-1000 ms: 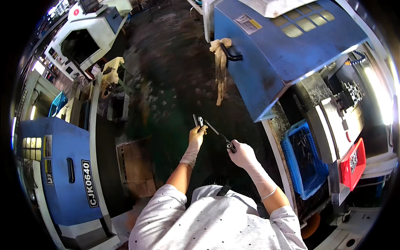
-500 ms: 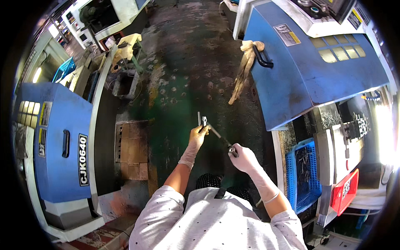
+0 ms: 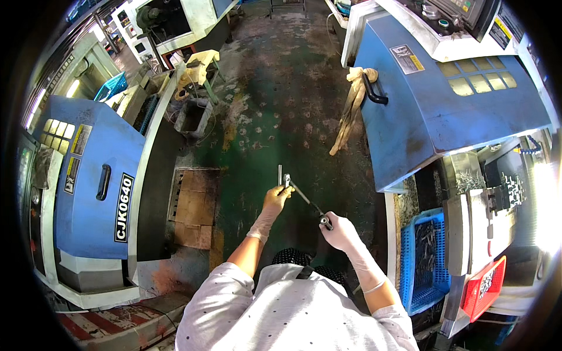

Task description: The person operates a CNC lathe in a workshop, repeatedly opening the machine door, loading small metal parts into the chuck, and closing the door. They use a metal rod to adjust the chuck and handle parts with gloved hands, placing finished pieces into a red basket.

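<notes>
Out in front of me, my left hand (image 3: 273, 205), in a thin translucent glove, pinches a small shiny metal piece (image 3: 287, 179) between its fingers. A thin upright metal rod (image 3: 280, 174) stands just beside that piece; whether they are joined I cannot tell. Lower and to the right, my right hand (image 3: 342, 234), gloved in the same way, is closed around a metal tool with a round end (image 3: 326, 222). From this tool a slim shaft (image 3: 304, 195) slants up to the piece in my left hand. Its exact kind is too small to make out.
Blue machines stand left (image 3: 99, 181) and right (image 3: 404, 99). Cloth gloves (image 3: 349, 111) hang from the right machine's handle. A blue basket (image 3: 408, 263) and a red basket (image 3: 492, 284) hold metal parts at right. Flattened cardboard (image 3: 195, 199) lies on the floor at left.
The surroundings have shifted in the picture, most of them right and down on the left side, as my view turned slightly. Both hands keep nearly the same pose and grip.
</notes>
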